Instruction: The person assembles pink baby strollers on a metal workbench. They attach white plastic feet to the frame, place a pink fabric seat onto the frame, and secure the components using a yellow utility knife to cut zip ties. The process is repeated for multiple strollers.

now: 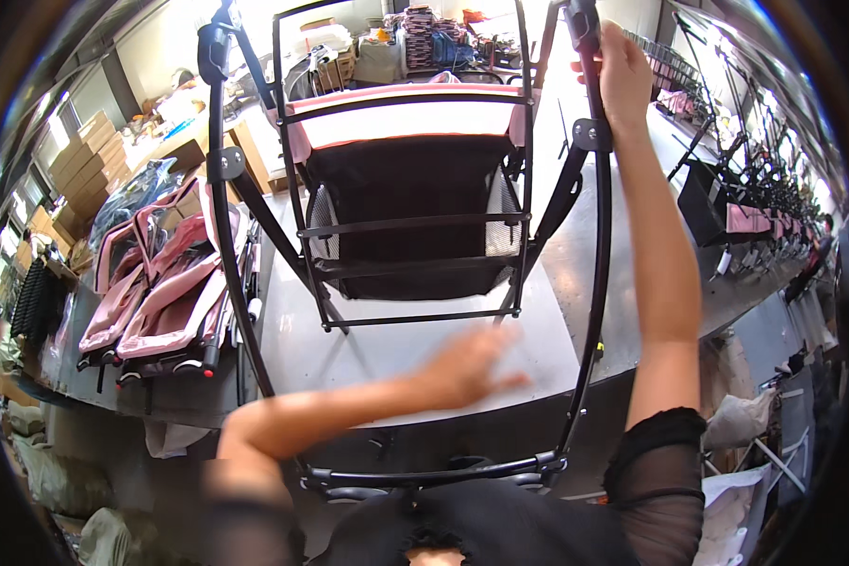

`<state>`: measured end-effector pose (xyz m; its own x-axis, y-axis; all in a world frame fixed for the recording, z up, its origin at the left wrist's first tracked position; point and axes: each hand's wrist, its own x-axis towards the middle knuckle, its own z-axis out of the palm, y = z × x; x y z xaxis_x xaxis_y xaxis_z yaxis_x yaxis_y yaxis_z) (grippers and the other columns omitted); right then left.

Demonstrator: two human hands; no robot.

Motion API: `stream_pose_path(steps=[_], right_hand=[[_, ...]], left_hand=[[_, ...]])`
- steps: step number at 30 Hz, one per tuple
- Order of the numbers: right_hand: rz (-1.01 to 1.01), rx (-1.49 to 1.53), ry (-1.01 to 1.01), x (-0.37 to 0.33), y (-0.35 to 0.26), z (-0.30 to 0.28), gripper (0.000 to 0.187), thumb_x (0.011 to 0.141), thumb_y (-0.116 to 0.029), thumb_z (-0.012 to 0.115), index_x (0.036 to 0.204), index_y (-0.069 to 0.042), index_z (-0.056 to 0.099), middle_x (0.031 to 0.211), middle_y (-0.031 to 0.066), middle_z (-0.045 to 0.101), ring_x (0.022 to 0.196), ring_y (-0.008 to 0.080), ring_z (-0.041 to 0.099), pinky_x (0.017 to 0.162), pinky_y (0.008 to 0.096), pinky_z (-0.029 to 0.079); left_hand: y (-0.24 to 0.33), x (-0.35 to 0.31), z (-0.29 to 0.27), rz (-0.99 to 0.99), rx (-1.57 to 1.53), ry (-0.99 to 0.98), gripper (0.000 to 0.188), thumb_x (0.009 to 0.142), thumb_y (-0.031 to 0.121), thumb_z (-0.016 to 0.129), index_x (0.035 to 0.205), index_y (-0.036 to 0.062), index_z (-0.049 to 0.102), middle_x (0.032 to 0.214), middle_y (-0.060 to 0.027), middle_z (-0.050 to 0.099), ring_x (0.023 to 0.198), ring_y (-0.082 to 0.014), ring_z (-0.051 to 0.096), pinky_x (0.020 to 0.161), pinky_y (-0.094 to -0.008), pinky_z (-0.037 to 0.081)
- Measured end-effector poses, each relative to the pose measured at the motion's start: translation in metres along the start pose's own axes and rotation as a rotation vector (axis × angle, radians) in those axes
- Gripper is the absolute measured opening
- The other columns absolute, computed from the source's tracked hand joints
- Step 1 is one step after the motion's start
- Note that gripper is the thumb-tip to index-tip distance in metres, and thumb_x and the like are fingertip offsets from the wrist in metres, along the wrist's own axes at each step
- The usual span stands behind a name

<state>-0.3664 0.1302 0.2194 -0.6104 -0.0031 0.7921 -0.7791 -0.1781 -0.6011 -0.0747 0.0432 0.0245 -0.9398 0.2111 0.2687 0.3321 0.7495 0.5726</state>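
Note:
A stroller with a black tube frame (600,245) stands on the worktable in front of me, with a black fabric seat panel (401,208) and pink trim. My right hand (624,80) is raised at the upper right, closed round the frame's side tube close to a black plastic joint (583,26). Slightly blurred, my left hand (472,366) reaches across the middle below the stroller's lower crossbar (424,319). Its fingers are apart and it holds nothing. The frame's near crossbar (434,472) lies close to my body.
Folded pink strollers (165,292) lie on the table to the left, near cardboard boxes (87,160). A row of black and pink strollers (750,217) stretches along the right. Stacked goods (420,40) stand at the back; pale sacks (57,467) sit low on the left.

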Motion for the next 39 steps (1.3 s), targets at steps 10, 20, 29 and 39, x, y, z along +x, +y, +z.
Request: stream_pose_path(steps=[10, 20, 29, 39], right_hand=[[0.401, -0.205, -0.527, -0.114, 0.265, 0.025, 0.036, 0.089, -0.036, 0.058, 0.09, -0.001, 0.064, 0.094, 0.0057, 0.059, 0.084, 0.0114, 0.054, 0.072, 0.0264, 0.043], [0.047, -0.568, -0.351, -0.146, 0.147, -0.013, 0.045, 0.08, -0.054, 0.061, 0.095, -0.012, 0.068, 0.071, 0.015, 0.065, 0.067, 0.0342, 0.063, 0.059, 0.0401, 0.048], [0.084, -1.169, -0.448, -0.208, 0.041, -0.001, 0.032, 0.08, -0.038, 0.059, 0.082, -0.006, 0.058, 0.073, 0.0123, 0.063, 0.064, 0.0299, 0.063, 0.061, 0.039, 0.051], [0.057, -1.378, 0.061, -0.379, -0.14, -0.323, 0.024, 0.078, -0.02, 0.064, 0.096, -0.005, 0.062, 0.097, 0.0144, 0.063, 0.09, 0.0331, 0.06, 0.08, 0.04, 0.048]], left_hand=[[0.029, -0.003, 0.106, -0.249, -1.09, -0.34, 0.019, 0.096, 0.023, 0.05, 0.094, 0.0064, 0.041, 0.071, -0.0003, 0.05, 0.066, -0.0074, 0.051, 0.061, -0.025, 0.043], [-0.095, -0.128, 0.095, -0.744, -0.352, 0.136, 0.04, 0.09, 0.028, 0.052, 0.061, 0.0005, 0.048, 0.051, -0.0059, 0.032, 0.051, -0.0128, 0.033, 0.046, -0.0361, 0.033], [-0.285, -0.174, 0.009, -0.715, -0.604, 0.623, 0.027, 0.092, 0.021, 0.049, 0.07, 0.0063, 0.051, 0.061, 0.0009, 0.046, 0.056, -0.006, 0.039, 0.048, -0.0228, 0.032], [-0.217, -0.204, 0.071, -0.756, 0.401, 0.551, 0.053, 0.08, 0.023, 0.065, 0.123, -0.0021, 0.048, 0.121, -0.0216, 0.05, 0.118, -0.0352, 0.043, 0.099, -0.0434, 0.037]])
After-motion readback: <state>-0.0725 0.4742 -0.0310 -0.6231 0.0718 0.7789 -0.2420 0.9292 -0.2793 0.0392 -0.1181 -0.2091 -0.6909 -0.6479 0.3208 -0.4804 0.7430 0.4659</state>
